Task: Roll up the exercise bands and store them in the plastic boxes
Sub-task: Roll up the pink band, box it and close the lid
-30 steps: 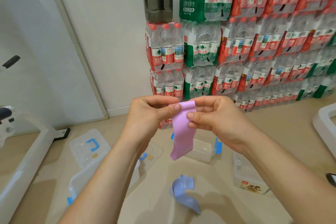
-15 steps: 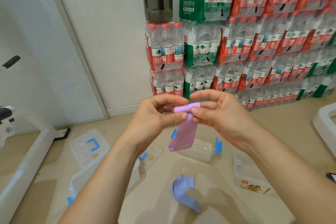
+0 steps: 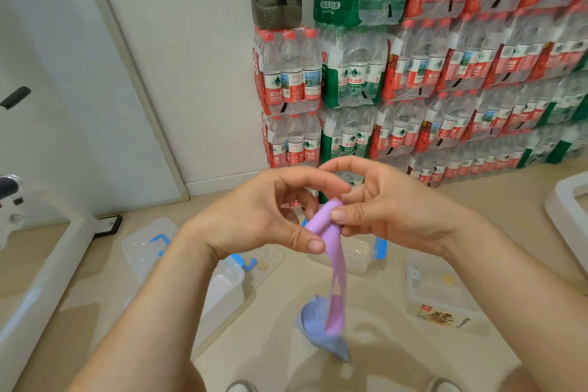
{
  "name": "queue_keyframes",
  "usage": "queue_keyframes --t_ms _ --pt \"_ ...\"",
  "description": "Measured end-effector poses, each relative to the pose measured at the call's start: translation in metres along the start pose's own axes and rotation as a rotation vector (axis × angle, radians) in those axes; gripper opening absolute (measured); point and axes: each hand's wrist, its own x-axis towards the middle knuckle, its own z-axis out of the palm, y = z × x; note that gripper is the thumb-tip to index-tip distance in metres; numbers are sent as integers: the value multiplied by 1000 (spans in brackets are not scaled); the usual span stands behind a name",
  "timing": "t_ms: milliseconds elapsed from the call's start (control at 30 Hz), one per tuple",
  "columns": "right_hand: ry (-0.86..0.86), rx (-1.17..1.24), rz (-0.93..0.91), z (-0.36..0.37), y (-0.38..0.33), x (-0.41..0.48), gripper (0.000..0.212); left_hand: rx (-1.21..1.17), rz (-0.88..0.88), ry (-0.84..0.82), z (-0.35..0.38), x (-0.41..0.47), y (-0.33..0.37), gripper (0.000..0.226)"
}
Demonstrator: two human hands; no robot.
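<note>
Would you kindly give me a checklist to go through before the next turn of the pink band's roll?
1. Left hand pinches the pink band: ok.
2. Right hand pinches the rolled end too: ok.
3. Band fully rolled: not ok, a long tail hangs below the hands.
4. Tail clear of the blue band on the floor: cannot tell, they overlap in this view.
5. Open box ready on the floor: ok, one stands just beyond the hands.
6. Roll tight and even: cannot tell, fingers hide most of it.
</note>
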Motion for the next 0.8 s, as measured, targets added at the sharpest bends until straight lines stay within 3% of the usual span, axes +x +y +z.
queue_keyframes --t_ms 100,367,667,800 --pt "-18 38 11 0 0 0 61 16 -21 -28 -1 -2 2 56" --pt "38 -23 43 4 -1 -1 47 -28 -11 99 0 -2 2 53" --pt "161 -208 59 9 5 4 49 239 -64 133 5 2 4 58" --pt "194 -232 41 11 7 6 40 300 -63 132 9 4 3 61"
